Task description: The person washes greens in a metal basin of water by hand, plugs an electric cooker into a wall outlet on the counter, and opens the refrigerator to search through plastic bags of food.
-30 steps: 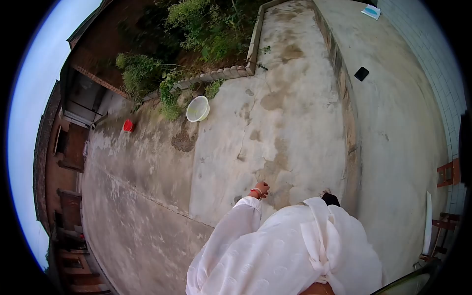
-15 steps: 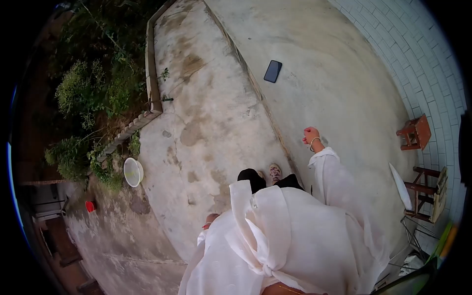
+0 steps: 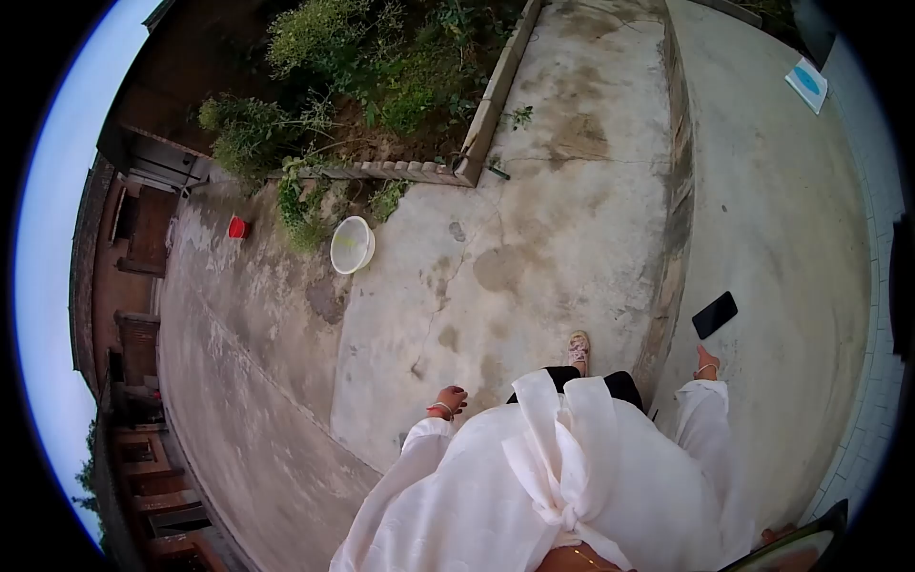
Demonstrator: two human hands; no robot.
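Observation:
My left hand (image 3: 450, 400) hangs beside my white shirt, with a red band and a pale bracelet at the wrist. Its fingers are loosely bent and a little apart, and I see nothing in them. On the other side my right hand (image 3: 706, 360), also with a bracelet, hangs low with the fingers loosely out and nothing visible in it. In the view, a dark phone (image 3: 715, 315) lies flat on the concrete just beyond that hand, apart from it. One patterned shoe (image 3: 579, 349) shows below my dark trousers.
A low step edge (image 3: 670, 238) runs along the concrete. To the left stand a white basin (image 3: 353, 245) and a red container (image 3: 238, 227). Brick edging (image 3: 419, 172) borders a planted bed. A white and blue packet (image 3: 807, 84) lies at the upper right by the tiled wall.
My view has swung left, so the basin and plants sit further right. The phone appears closer to my right hand. My left hand has come out from beside the shirt, and the stools have left view.

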